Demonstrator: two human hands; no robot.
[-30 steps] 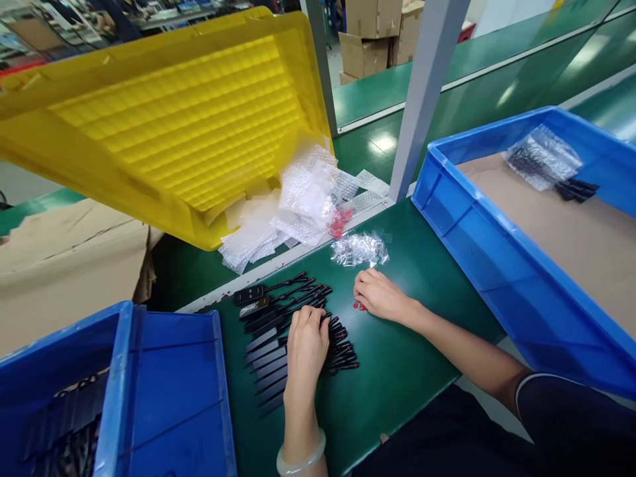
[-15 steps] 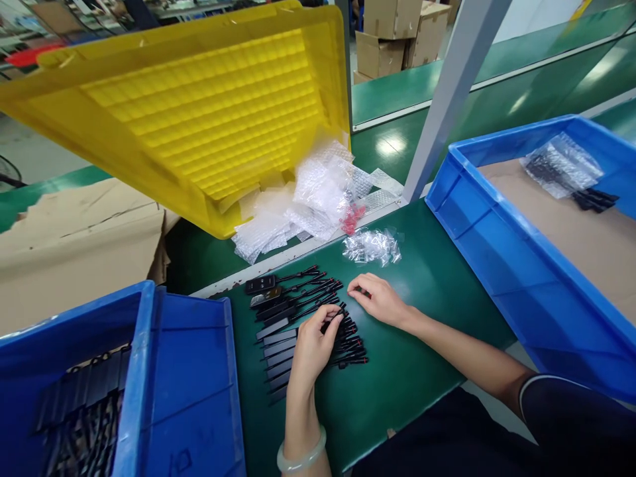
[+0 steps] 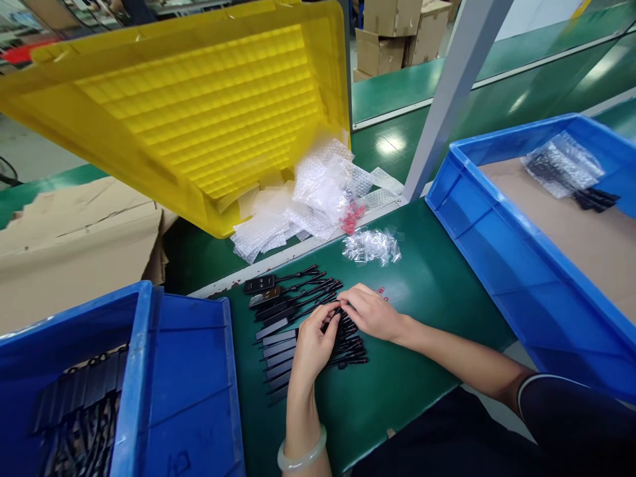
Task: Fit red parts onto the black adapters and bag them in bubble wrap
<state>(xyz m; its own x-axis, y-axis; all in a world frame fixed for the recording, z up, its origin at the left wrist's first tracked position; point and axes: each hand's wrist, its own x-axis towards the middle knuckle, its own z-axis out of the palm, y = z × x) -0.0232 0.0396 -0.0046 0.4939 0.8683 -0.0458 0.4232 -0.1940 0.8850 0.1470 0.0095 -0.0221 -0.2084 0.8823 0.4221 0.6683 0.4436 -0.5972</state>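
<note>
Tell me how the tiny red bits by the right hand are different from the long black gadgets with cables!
The red bits are tiny, while the black gadgets are much longer. The bits are red; the gadgets are mostly black. The bits lie loose near the right hand, while the gadgets lie side by side in a row. Both are on the green tabletop.

Bright lt; white glare on glossy green flat rear bench (image 3: pixel 390 144), shadow under yellow ribbed plastic crate (image 3: pixel 218 99). Bare L hand (image 3: pixel 313 339), bare R hand (image 3: pixel 371 313) fairly sharp; bg top-L soft, edges stretched.
</note>
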